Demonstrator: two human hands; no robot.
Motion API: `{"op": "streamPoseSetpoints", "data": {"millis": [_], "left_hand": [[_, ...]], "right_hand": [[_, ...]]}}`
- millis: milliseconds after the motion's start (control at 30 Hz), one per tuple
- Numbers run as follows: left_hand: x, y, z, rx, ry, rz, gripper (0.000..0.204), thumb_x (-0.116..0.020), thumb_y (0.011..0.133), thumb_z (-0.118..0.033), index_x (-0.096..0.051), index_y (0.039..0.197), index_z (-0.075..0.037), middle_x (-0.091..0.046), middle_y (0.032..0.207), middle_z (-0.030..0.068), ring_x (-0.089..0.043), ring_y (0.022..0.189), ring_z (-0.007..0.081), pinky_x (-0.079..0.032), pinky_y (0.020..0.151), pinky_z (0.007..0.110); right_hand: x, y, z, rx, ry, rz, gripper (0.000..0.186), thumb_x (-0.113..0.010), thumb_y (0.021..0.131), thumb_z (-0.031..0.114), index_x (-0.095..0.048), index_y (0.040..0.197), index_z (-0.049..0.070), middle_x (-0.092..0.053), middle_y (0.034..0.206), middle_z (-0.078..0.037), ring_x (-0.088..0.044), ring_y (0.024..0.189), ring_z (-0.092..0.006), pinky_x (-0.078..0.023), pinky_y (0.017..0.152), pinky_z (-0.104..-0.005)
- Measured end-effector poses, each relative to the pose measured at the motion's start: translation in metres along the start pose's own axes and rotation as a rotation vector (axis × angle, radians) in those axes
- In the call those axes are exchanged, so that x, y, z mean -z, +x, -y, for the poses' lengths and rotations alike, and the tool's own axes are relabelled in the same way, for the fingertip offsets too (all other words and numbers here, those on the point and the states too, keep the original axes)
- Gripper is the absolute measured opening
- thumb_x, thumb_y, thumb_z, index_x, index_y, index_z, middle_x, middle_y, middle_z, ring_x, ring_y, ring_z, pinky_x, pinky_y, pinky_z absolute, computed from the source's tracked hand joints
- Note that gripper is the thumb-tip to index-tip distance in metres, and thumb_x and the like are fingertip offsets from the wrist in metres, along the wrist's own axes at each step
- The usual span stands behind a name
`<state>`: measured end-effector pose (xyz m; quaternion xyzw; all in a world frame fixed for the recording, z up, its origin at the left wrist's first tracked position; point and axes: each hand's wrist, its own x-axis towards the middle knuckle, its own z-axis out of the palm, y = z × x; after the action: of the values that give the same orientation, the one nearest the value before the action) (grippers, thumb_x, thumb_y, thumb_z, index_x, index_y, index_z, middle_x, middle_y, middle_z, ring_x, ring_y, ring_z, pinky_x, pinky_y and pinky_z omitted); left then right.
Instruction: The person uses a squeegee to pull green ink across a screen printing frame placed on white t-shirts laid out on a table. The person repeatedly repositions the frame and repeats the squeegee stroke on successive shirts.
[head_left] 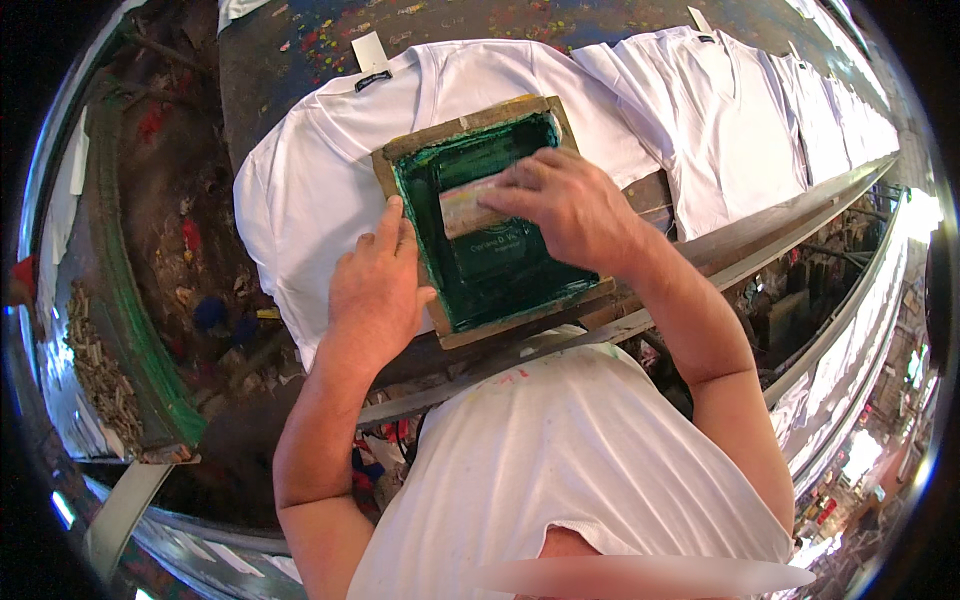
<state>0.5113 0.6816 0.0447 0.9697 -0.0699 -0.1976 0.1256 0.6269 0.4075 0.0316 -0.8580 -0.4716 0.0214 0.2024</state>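
Note:
A wooden screen printing frame (415, 141) with dark green mesh lies on a white T-shirt (302, 180) spread on the long table. My left hand (378, 272) rests on the frame's left side, fingers stretched along the wood. Over the mesh, my right hand (572, 207) grips a squeegee (466, 209), a flat pale blade smeared a little by motion. Its lower edge meets the green mesh near the middle of the frame. Light lettering shows on the mesh just below the blade.
More white T-shirts (735, 120) lie in a row along the table to the right. The paint-spotted tabletop (480, 22) shows behind them. A metal rail (720, 245) runs along the near edge. On the left is a green-stained board (150, 280) beside dark, cluttered ground.

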Motion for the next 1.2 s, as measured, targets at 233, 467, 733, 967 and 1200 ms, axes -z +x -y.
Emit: {"op": "streamPoseSetpoints", "data": {"millis": [233, 467, 733, 967, 1200], "left_hand": [[-0.008, 0.002, 0.000, -0.079, 0.056, -0.111, 0.085, -0.099, 0.083, -0.022, -0.061, 0.152, 0.010, -0.048, 0.170, 0.0220, -0.069, 0.127, 0.0370, -0.060, 0.104, 0.048], [-0.010, -0.002, 0.000, -0.080, 0.025, -0.146, 0.083, -0.099, 0.081, -0.019, -0.062, 0.150, 0.009, -0.050, 0.169, 0.0216, -0.068, 0.132, 0.0387, -0.060, 0.107, 0.050], [-0.005, -0.003, -0.020, 0.062, 0.019, -0.089, 0.084, -0.098, 0.081, -0.012, -0.062, 0.155, 0.005, -0.046, 0.176, 0.0198, -0.063, 0.146, 0.0424, -0.056, 0.118, 0.052], [-0.016, -0.004, -0.027, 0.152, 0.011, -0.164, 0.081, -0.097, 0.082, -0.010, -0.065, 0.155, 0.000, -0.048, 0.177, 0.0107, -0.065, 0.144, 0.0368, -0.058, 0.118, 0.050], [-0.018, -0.005, -0.035, 0.194, -0.016, -0.212, 0.080, -0.097, 0.079, -0.004, -0.067, 0.153, -0.001, -0.050, 0.176, 0.0096, -0.062, 0.148, 0.0368, -0.056, 0.121, 0.049]], "right_hand": [[-0.009, -0.066, 0.046, 0.006, 0.012, 0.041, 0.048, -0.074, 0.088, 0.014, -0.079, 0.136, 0.017, -0.077, 0.123, -0.009, -0.074, 0.113, -0.0297, -0.059, 0.100, -0.0466], [-0.003, -0.091, 0.069, 0.017, 0.066, 0.084, 0.053, -0.078, 0.080, 0.006, -0.080, 0.133, 0.013, -0.079, 0.121, -0.010, -0.075, 0.117, -0.0315, -0.060, 0.101, -0.0454], [0.001, 0.000, -0.021, 0.040, 0.111, -0.079, 0.033, -0.069, 0.092, -0.001, -0.081, 0.122, 0.008, -0.080, 0.114, -0.017, -0.075, 0.112, -0.0427, -0.061, 0.100, -0.0517], [-0.021, -0.020, -0.020, 0.205, -0.066, -0.163, 0.038, -0.067, 0.095, 0.008, -0.079, 0.130, 0.017, -0.078, 0.119, -0.013, -0.077, 0.111, -0.0367, -0.060, 0.100, -0.0490], [-0.021, -0.094, 0.027, 0.351, -0.022, -0.097, 0.034, -0.067, 0.099, 0.022, -0.078, 0.131, 0.014, -0.075, 0.109, -0.008, -0.076, 0.104, -0.0291, -0.060, 0.096, -0.0434]]}}
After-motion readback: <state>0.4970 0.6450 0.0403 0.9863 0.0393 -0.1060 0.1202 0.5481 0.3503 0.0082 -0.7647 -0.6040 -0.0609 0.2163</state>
